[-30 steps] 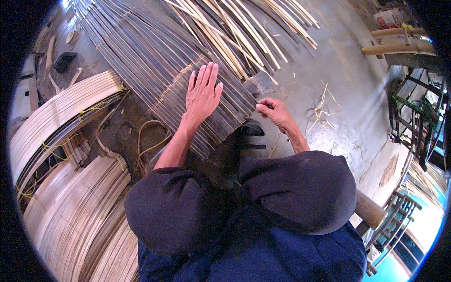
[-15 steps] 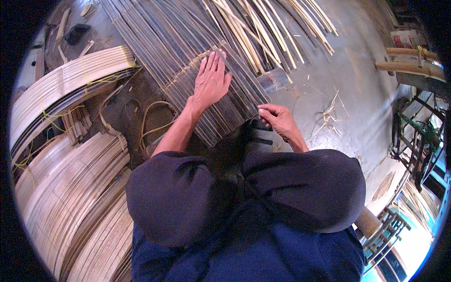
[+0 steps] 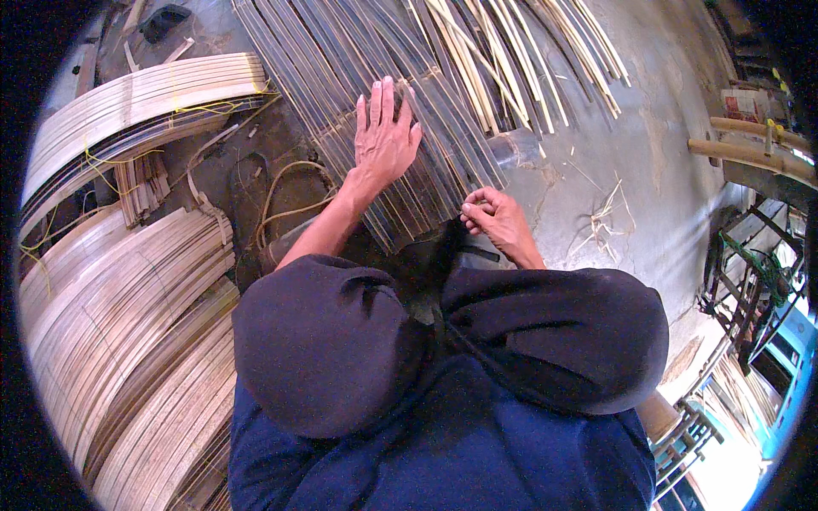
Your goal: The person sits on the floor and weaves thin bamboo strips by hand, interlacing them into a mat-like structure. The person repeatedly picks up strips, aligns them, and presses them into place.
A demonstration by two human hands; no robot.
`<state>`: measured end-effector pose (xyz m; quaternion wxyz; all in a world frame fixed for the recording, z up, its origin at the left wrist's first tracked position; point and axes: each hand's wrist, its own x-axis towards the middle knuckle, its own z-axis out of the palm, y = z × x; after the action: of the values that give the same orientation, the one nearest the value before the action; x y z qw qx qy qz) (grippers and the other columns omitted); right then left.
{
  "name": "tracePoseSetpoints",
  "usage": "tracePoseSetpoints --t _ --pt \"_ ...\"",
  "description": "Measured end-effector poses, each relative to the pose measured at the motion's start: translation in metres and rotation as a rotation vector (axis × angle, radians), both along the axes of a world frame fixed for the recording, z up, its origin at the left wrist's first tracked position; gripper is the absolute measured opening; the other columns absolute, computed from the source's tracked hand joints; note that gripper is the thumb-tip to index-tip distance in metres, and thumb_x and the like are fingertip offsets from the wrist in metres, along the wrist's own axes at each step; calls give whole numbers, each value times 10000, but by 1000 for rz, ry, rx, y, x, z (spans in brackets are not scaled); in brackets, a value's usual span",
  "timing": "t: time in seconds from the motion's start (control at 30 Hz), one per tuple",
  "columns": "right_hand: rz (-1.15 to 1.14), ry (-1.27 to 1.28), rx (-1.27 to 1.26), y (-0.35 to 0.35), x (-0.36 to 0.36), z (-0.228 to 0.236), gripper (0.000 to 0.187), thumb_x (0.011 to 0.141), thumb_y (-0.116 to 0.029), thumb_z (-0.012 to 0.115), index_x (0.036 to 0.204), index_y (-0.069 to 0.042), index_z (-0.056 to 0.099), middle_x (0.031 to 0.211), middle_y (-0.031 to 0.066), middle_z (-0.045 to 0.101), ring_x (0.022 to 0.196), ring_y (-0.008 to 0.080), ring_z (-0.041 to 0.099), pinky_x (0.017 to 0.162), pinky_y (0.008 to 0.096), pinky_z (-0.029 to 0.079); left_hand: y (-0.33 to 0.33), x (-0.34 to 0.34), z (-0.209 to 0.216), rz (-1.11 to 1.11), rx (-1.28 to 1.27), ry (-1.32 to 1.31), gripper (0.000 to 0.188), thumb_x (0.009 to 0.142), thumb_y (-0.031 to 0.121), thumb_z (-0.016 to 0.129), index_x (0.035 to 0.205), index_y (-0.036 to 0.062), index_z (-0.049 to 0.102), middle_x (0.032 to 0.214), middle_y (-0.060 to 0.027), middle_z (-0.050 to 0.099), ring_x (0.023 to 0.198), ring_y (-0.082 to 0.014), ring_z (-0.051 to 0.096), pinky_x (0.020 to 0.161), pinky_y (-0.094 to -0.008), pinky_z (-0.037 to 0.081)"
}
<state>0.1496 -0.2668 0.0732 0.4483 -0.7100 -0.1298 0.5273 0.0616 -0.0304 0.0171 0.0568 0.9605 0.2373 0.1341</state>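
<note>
A mat of long, narrow dark strips [image 3: 341, 51], bound by thin cross ties, runs from the top of the view toward my legs. My left hand [image 3: 385, 136] lies on it palm down, with fingers spread. At the mat's near right edge, by the strip ends, the thumb and fingers of my right hand [image 3: 498, 223] are pinched together. Whatever sits between those fingertips is too small to make out. Dark shadow covers the ground just below the mat's near edge.
Bundles of pale curved slats [image 3: 128, 289] tied with yellow cord fill the left side. Loose pale sticks [image 3: 511, 60] lie beyond the mat's right edge. Fibre scraps [image 3: 607, 223] are scattered on the grey floor [image 3: 665, 94]. Bamboo poles [image 3: 754, 157] stand at far right.
My right hand has shifted a little left along the mat's near edge, still pinched. My left hand's fingers have spread apart slightly on the strips. The whole view has shifted somewhat.
</note>
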Motion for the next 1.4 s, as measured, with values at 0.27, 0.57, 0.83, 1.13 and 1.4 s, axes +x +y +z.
tracePoseSetpoints --t 0.27,0.57,0.83,1.13,1.4 --pt "-49 -35 -35 10 -11 4 211 967 -130 674 1032 -29 501 832 110 696 696 130 663 605 261 550 15 -8 -19 -11 -240 -57 652 1000 333 501 1518 -22 326 1613 -206 277 1503 -349 256 1227 -511 167" --pt "-21 -91 -54 11 -12 3 197 962 -120 673 1028 -18 518 813 110 696 683 133 662 597 264 549 14 -16 -17 64 -290 -131 650 1005 378 515 1531 40 340 1606 -141 333 1499 -308 287 1209 -565 159" --pt "-65 -36 -19 9 -10 -3 165 952 -120 665 1012 -14 554 799 100 703 686 138 673 613 283 564 21 -19 -25 -21 -224 -103 628 982 378 552 1482 23 418 1580 -178 361 1484 -338 312 1202 -592 164" --pt "4 -170 -9 7 -14 -6 143 950 -111 666 997 -13 573 794 85 706 678 136 677 592 278 552 25 -22 -24 -51 -235 -43 664 955 352 560 1510 34 383 1604 -162 324 1497 -327 287 1200 -591 172" --pt "231 -36 -56 0 12 11 227 998 -197 641 1116 -3 631 844 64 695 724 112 656 670 256 559 22 -22 -21 -32 -253 -30 696 964 383 555 1542 60 340 1630 -138 285 1512 -321 254 1207 -578 169"
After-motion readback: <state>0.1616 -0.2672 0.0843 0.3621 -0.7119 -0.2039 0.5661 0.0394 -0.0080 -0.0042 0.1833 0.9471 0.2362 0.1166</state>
